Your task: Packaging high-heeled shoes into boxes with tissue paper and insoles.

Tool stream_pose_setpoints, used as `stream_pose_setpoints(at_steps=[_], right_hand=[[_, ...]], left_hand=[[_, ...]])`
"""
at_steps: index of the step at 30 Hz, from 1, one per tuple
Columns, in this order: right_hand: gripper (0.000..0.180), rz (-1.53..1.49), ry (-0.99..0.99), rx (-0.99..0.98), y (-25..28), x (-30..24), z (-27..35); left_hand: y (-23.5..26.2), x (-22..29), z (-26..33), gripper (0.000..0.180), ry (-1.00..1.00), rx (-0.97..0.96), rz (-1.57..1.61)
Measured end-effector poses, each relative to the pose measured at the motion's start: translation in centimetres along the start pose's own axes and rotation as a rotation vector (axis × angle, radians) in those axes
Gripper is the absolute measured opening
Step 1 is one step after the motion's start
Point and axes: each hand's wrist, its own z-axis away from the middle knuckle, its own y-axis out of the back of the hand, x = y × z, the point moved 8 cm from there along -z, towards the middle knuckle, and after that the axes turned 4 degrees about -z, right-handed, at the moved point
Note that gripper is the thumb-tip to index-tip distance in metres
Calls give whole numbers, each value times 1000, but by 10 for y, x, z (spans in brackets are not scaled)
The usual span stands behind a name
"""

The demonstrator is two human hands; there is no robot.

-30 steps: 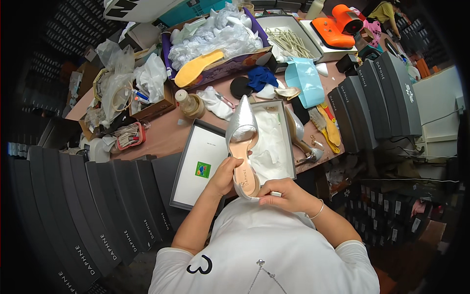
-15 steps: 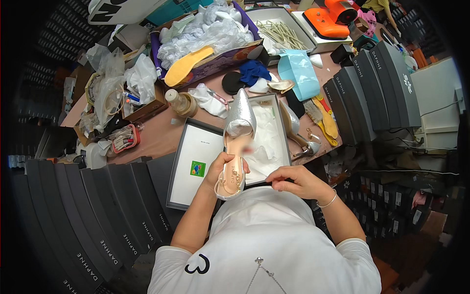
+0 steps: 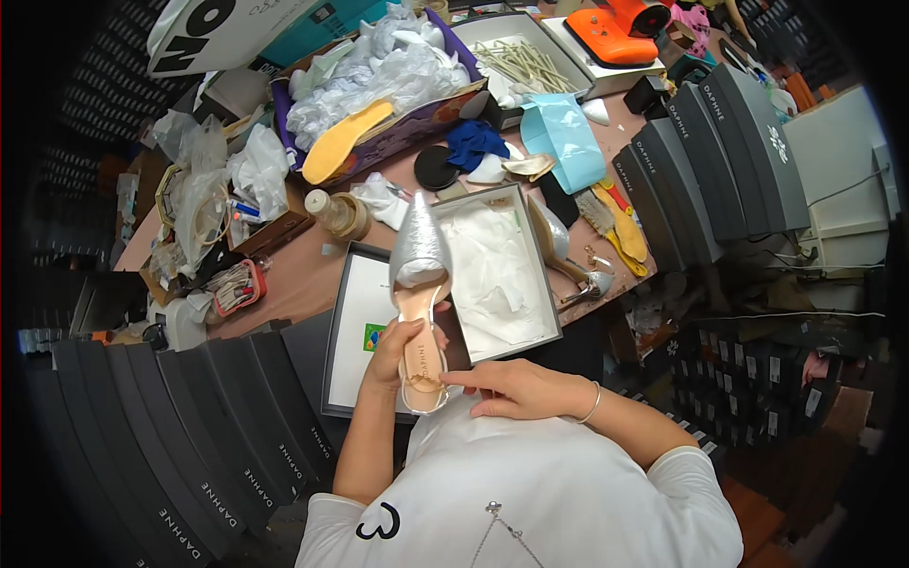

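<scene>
Pink tabletop (image 3: 284, 293) is crowded around the open box (image 3: 537, 265), in which white paper (image 3: 490, 275) is laid. Left of the box, the lid (image 3: 358, 289) is set inside up; right of it, a second shoe (image 3: 549, 232) is laid, with a brush (image 3: 595, 210) beyond. The held shoe (image 3: 421, 256) is raised over the lid, just left of the box, insole upward, toe pointed away. It is gripped around its middle by the left hand (image 3: 388, 355), thumb over the insole edge. The right hand (image 3: 516, 388) is partly open, index stretched to the heel edge beside the gold strap (image 3: 423, 380); nothing is seen gripped, and contact with the strap cannot be told. The step is judged to be strap adjustment; next, a steady left hold and a light right-hand pinch would be called for.
</scene>
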Motion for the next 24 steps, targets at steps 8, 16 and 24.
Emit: stream_pose_setpoints(at_steps=[8, 16, 24], right_hand=[[63, 541, -258, 611, 78, 132, -17], [37, 463, -257, -27, 36, 184, -28], [35, 350, -129, 362, 125, 131, -53]], left_hand=[[32, 5, 15, 52, -32, 274, -71], [35, 14, 4, 49, -67, 294, 10], [8, 3, -27, 42, 7, 233, 66]])
